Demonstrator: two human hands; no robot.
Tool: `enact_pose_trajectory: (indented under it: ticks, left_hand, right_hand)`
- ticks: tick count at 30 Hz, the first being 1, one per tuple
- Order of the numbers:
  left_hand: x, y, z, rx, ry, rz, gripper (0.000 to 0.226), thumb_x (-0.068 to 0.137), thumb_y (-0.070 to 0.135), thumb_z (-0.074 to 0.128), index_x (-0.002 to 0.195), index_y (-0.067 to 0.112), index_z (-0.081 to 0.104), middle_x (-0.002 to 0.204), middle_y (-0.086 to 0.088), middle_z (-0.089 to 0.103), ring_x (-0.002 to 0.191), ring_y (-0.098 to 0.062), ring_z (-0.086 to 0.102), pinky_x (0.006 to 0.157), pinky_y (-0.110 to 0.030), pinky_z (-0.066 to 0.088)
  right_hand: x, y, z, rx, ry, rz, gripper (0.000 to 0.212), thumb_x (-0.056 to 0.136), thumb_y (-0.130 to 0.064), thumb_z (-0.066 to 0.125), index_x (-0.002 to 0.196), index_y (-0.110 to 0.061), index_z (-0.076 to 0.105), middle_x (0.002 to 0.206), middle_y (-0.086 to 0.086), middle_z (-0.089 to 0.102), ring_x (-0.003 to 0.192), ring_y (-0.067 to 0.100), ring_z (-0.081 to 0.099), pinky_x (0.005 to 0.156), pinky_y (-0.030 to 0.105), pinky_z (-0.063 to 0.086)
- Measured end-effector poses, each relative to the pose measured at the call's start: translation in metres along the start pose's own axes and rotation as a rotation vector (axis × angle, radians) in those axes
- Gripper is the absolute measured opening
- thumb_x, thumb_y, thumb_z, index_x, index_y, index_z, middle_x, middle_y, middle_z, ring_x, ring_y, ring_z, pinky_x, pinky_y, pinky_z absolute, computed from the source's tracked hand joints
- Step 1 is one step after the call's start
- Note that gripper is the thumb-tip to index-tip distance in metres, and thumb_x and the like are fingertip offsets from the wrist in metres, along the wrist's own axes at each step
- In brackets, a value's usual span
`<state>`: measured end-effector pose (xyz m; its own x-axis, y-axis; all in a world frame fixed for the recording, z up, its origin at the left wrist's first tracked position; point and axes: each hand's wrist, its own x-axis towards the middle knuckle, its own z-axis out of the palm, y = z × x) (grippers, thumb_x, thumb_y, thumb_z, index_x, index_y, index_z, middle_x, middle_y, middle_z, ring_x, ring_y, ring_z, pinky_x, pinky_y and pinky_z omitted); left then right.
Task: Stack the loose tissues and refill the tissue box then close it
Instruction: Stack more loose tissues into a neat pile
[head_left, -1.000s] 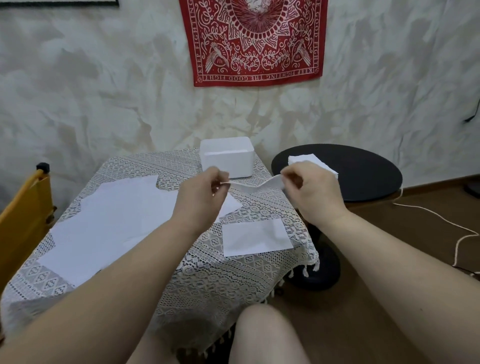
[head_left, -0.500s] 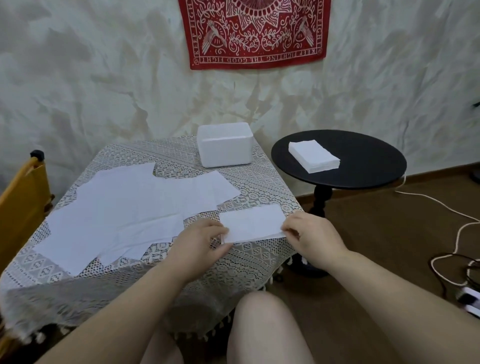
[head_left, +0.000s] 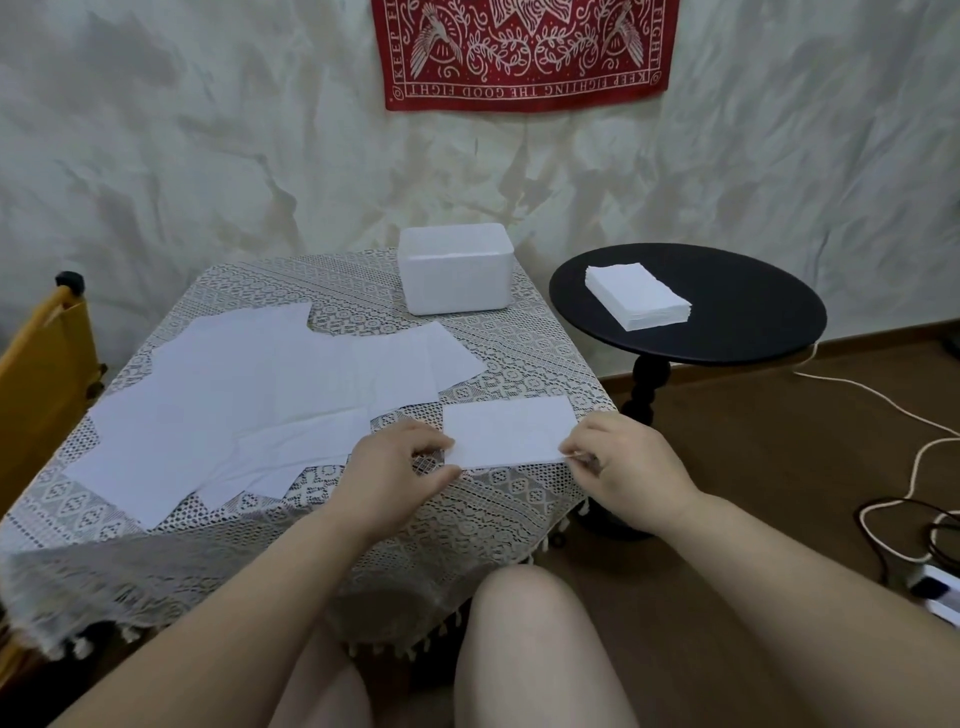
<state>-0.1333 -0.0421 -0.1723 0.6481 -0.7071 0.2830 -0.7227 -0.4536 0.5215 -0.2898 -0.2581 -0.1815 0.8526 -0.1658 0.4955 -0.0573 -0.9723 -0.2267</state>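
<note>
A folded white tissue (head_left: 511, 434) lies flat near the front right corner of the lace-covered table (head_left: 524, 499). My left hand (head_left: 397, 470) pinches its near left corner, and my right hand (head_left: 621, 462) pinches its near right corner. Several loose unfolded tissues (head_left: 260, 400) are spread over the left and middle of the table. The white tissue box (head_left: 456, 267) stands at the table's far edge, its top side hidden from me. A neat stack of folded tissues (head_left: 638, 296) rests on the round black side table (head_left: 748, 317).
A yellow chair (head_left: 44, 374) stands at the table's left. White and black cables (head_left: 914, 467) and a power strip (head_left: 935, 592) lie on the brown floor at the right. A red cloth (head_left: 527, 52) hangs on the wall. My knees are below the table's front edge.
Both hands came down from mid-air, where they held a tissue stretched between them, and laid it on the folded tissue at the table's front right. The camera tilted down.
</note>
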Motion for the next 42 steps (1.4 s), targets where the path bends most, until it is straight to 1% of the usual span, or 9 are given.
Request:
enact_pose_trajectory:
  ticks: [3, 8, 15, 26, 30, 32, 34, 37, 42]
  left_hand:
    - [0.000, -0.001, 0.000, -0.006, -0.009, 0.010, 0.029, 0.078, 0.032, 0.074, 0.105, 0.023, 0.071, 0.108, 0.014, 0.063, 0.097, -0.001, 0.056, 0.083, -0.006, 0.035]
    - [0.000, -0.001, 0.000, -0.007, -0.008, 0.027, 0.029, 0.079, 0.031, 0.073, 0.106, 0.023, 0.071, 0.110, 0.014, 0.064, 0.100, -0.001, 0.055, 0.090, -0.014, 0.037]
    - [0.000, -0.002, 0.001, -0.020, 0.001, 0.033, 0.022, 0.079, 0.030, 0.074, 0.099, 0.023, 0.074, 0.111, 0.012, 0.065, 0.101, 0.001, 0.054, 0.090, -0.010, 0.033]
    - [0.001, 0.001, 0.004, 0.008, -0.001, 0.066, 0.024, 0.079, 0.035, 0.074, 0.101, 0.027, 0.073, 0.114, 0.014, 0.061, 0.104, -0.003, 0.056, 0.092, -0.020, 0.041]
    - [0.001, 0.005, 0.003, 0.110, 0.095, 0.171, 0.011, 0.082, 0.025, 0.072, 0.092, 0.024, 0.075, 0.096, 0.009, 0.069, 0.089, -0.010, 0.063, 0.078, -0.029, 0.051]
    - [0.005, 0.008, -0.003, 0.148, 0.145, 0.219, 0.008, 0.082, 0.023, 0.072, 0.090, 0.022, 0.076, 0.089, 0.008, 0.071, 0.081, -0.013, 0.066, 0.071, -0.027, 0.051]
    - [0.015, 0.012, -0.013, 0.151, 0.151, 0.179, 0.013, 0.086, 0.025, 0.067, 0.095, 0.021, 0.075, 0.091, 0.007, 0.072, 0.082, -0.013, 0.065, 0.073, -0.024, 0.047]
    - [0.042, 0.019, -0.029, 0.120, 0.186, 0.095, 0.019, 0.089, 0.025, 0.063, 0.102, 0.018, 0.074, 0.096, 0.003, 0.072, 0.085, -0.014, 0.064, 0.081, -0.030, 0.050]
    - [0.089, 0.034, -0.061, 0.103, 0.325, 0.003, 0.017, 0.090, 0.023, 0.062, 0.102, 0.016, 0.072, 0.093, 0.000, 0.073, 0.088, -0.019, 0.065, 0.083, -0.031, 0.049]
  right_hand:
    - [-0.001, 0.002, -0.001, 0.013, 0.007, 0.033, 0.016, 0.069, -0.017, 0.080, 0.082, -0.017, 0.070, 0.083, -0.004, 0.064, 0.077, 0.017, 0.062, 0.063, 0.020, 0.046]
    - [-0.001, 0.008, -0.003, 0.014, -0.010, 0.067, 0.027, 0.069, -0.031, 0.082, 0.088, -0.016, 0.071, 0.085, -0.004, 0.065, 0.082, 0.015, 0.058, 0.072, 0.020, 0.039]
    - [0.000, 0.008, -0.005, -0.020, 0.004, -0.031, 0.014, 0.069, -0.014, 0.082, 0.079, -0.016, 0.073, 0.084, -0.001, 0.068, 0.077, 0.020, 0.065, 0.063, 0.030, 0.056]
    - [0.005, 0.005, -0.008, -0.023, -0.012, -0.044, 0.005, 0.078, -0.015, 0.075, 0.077, -0.015, 0.070, 0.077, -0.003, 0.065, 0.072, 0.019, 0.063, 0.061, 0.028, 0.051]
    - [0.015, 0.002, -0.017, 0.005, 0.036, -0.020, 0.002, 0.081, -0.013, 0.072, 0.080, -0.012, 0.071, 0.076, 0.000, 0.066, 0.070, 0.020, 0.064, 0.061, 0.030, 0.052]
    - [0.020, 0.001, -0.022, 0.007, 0.036, -0.009, 0.004, 0.084, -0.014, 0.069, 0.084, -0.011, 0.072, 0.078, 0.000, 0.066, 0.071, 0.020, 0.064, 0.064, 0.032, 0.053]
    - [0.030, 0.000, -0.027, -0.004, 0.011, 0.009, 0.008, 0.087, -0.018, 0.065, 0.087, -0.012, 0.072, 0.078, 0.000, 0.066, 0.072, 0.021, 0.063, 0.066, 0.035, 0.053]
    - [0.057, -0.002, -0.034, 0.002, -0.029, 0.057, 0.016, 0.093, -0.022, 0.055, 0.089, -0.015, 0.069, 0.079, -0.001, 0.066, 0.075, 0.020, 0.059, 0.071, 0.037, 0.050]
    - [0.112, -0.009, -0.055, -0.028, 0.127, 0.083, 0.018, 0.094, -0.021, 0.053, 0.097, -0.012, 0.069, 0.090, 0.005, 0.069, 0.084, 0.026, 0.062, 0.076, 0.039, 0.048]
